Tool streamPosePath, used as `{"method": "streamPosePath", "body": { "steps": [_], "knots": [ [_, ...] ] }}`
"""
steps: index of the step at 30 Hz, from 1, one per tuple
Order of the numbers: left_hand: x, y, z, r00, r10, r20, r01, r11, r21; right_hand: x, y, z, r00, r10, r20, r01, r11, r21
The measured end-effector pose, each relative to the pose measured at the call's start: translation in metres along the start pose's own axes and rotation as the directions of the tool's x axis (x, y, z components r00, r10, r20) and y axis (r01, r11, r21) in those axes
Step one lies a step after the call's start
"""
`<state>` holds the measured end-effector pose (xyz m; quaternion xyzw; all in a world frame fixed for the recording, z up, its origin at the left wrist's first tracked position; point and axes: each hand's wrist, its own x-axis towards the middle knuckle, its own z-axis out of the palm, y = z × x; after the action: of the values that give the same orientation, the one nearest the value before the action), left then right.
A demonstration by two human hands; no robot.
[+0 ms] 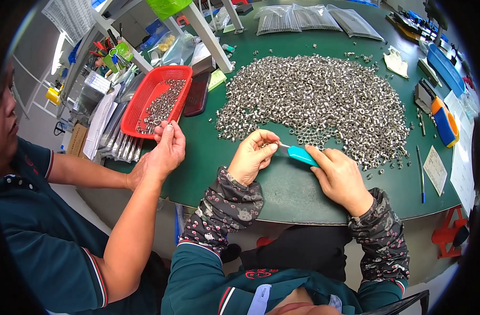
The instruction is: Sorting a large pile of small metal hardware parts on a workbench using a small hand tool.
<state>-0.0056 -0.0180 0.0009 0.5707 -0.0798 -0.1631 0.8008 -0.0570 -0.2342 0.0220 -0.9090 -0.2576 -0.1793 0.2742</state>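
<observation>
My right hand (pixel 345 181) is closed round the teal handle of a small knife (pixel 302 155), its narrow blade pointing left. My left hand (pixel 253 156) pinches a small metal piece between thumb and fingertips. The blade's tip meets that piece, which the fingers mostly hide. Just beyond both hands, a wide heap of small shiny metal rings (pixel 313 100) covers the middle of the green table (pixel 297 197). Some rings lie flat in a single layer at the heap's near edge.
A co-worker's hand (pixel 169 142) on the left is near a red plastic basket (pixel 127 118) holding more metal pieces. A dark phone (pixel 197 94) lies beside it. Bagged parts (pixel 297 20) are at the back. A tape dispenser (pixel 444 122), pen (pixel 421 173) and label (pixel 434 169) lie right.
</observation>
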Motion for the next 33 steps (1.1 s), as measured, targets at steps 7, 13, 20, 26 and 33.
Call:
{"method": "streamPosePath", "body": {
  "steps": [7, 13, 20, 26, 33],
  "knots": [
    [0.0000, 0.0009, 0.0014, 1.000, 0.009, -0.004, -0.009, 1.000, 0.025, -0.0001, 0.0008, 0.0004, 1.000, 0.009, 0.014, -0.009, 1.000, 0.009],
    [-0.0008, 0.0006, 0.0008, 1.000, 0.013, 0.010, -0.014, 1.000, 0.022, -0.0004, -0.0006, -0.0005, 0.999, 0.007, 0.037, -0.007, 1.000, -0.002],
    [-0.0014, 0.0007, 0.0035, 0.999, 0.042, -0.005, -0.041, 0.996, 0.084, -0.0009, 0.0011, 0.0012, 0.998, 0.019, 0.054, -0.020, 1.000, 0.013],
    [-0.0068, 0.0066, 0.0077, 0.997, 0.062, -0.047, -0.054, 0.989, 0.141, 0.0003, -0.0027, -0.0009, 0.998, 0.024, 0.056, -0.025, 1.000, 0.015],
    [-0.0047, 0.0042, 0.0071, 0.995, 0.076, -0.070, -0.060, 0.976, 0.211, 0.0003, -0.0033, -0.0010, 0.995, 0.067, 0.079, -0.067, 0.998, 0.002]
  ]
}}
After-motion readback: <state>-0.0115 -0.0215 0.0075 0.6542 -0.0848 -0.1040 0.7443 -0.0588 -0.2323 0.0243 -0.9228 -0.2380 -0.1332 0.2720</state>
